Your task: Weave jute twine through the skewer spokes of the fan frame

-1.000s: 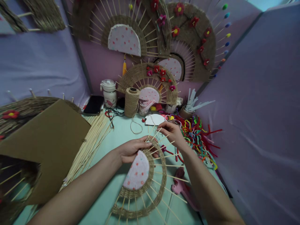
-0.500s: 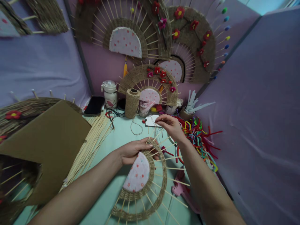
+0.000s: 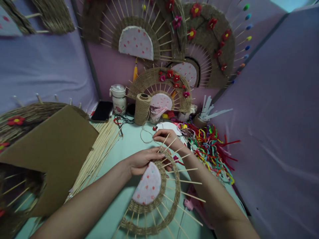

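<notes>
A half-made woven fan (image 3: 147,184) with a pink spotted centre, twine bands and bare radiating sticks is tilted over the table. My left hand (image 3: 147,160) grips its upper end, thumb on the front and fingers partly behind. Beyond the fan's top sticks, my right hand (image 3: 167,137) pinches thin twine (image 3: 147,141) between thumb and fingertips. That strand loops on the table near the twine spool (image 3: 142,109). Some of the fan's sticks cross in front of my right hand and wrist.
Thin sticks (image 3: 99,146) and a cardboard piece (image 3: 62,156) lie left. A phone (image 3: 102,111) and lidded jar (image 3: 118,99) stand behind. Colourful pipe cleaners (image 3: 211,149) and a pink glue gun (image 3: 196,205) are right. Finished fans (image 3: 161,78) line the back wall.
My right hand has moved left and slightly down with the twine, now behind the fan's top sticks. My left hand keeps its hold on the fan. The view has shifted slightly.
</notes>
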A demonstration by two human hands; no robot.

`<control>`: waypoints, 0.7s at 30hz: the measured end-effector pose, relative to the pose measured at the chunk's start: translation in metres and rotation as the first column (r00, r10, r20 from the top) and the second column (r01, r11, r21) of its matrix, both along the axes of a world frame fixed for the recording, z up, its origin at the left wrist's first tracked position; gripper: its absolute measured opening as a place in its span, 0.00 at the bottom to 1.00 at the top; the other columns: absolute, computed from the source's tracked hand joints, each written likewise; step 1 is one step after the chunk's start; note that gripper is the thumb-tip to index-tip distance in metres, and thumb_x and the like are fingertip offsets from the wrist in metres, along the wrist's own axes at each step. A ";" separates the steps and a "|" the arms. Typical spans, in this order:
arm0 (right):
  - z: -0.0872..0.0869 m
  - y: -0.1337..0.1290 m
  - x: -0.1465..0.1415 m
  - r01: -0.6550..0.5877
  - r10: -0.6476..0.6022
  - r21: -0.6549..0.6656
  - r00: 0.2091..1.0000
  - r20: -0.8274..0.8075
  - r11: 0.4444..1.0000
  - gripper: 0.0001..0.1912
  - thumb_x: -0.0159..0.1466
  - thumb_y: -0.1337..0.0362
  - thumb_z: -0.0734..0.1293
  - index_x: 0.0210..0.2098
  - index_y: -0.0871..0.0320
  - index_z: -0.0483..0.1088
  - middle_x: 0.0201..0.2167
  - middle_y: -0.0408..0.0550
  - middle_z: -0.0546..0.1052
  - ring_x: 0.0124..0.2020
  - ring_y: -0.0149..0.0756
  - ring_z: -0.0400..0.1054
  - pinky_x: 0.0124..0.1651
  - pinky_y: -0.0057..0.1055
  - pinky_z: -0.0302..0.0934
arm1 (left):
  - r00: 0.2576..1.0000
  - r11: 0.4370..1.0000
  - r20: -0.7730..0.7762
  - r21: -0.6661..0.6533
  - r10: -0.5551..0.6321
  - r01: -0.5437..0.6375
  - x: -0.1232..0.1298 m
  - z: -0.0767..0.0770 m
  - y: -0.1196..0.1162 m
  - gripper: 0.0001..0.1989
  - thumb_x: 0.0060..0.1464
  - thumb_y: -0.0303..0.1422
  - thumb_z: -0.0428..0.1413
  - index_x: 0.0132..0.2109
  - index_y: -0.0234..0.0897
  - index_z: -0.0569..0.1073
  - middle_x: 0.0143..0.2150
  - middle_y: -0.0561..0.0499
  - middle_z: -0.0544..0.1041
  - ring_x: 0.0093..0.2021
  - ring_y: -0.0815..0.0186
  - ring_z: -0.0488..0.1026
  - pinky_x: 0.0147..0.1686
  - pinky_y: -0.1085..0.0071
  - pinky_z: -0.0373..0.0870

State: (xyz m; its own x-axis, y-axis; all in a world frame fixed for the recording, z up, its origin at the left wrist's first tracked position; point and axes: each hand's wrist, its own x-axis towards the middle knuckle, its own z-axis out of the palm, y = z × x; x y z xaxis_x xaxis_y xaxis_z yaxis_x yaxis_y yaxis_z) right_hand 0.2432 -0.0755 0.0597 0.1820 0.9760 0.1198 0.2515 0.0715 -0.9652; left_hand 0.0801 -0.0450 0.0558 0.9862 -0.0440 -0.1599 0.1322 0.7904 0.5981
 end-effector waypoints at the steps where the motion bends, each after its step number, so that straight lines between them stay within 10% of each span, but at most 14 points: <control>1: 0.000 -0.001 -0.004 -0.018 0.018 -0.018 1.000 0.002 1.000 0.08 0.48 0.61 0.73 0.23 0.59 0.74 0.23 0.44 0.74 0.26 0.31 0.66 0.32 0.29 0.61 | 1.000 1.000 -0.010 0.004 0.000 0.000 0.000 -0.001 0.000 0.08 0.53 0.30 0.56 0.40 0.31 0.72 0.35 0.43 0.78 0.35 0.62 0.76 0.41 0.63 0.70; 21: -0.005 -0.046 0.021 0.122 -0.111 -0.085 0.986 0.121 0.989 0.12 0.52 0.56 0.70 0.24 0.60 0.71 0.21 0.42 0.72 0.24 0.30 0.63 0.30 0.28 0.59 | 0.952 0.973 -0.204 0.077 0.228 -0.217 0.002 0.015 -0.009 0.17 0.56 0.38 0.49 0.31 0.27 0.75 0.26 0.42 0.77 0.25 0.65 0.73 0.29 0.70 0.69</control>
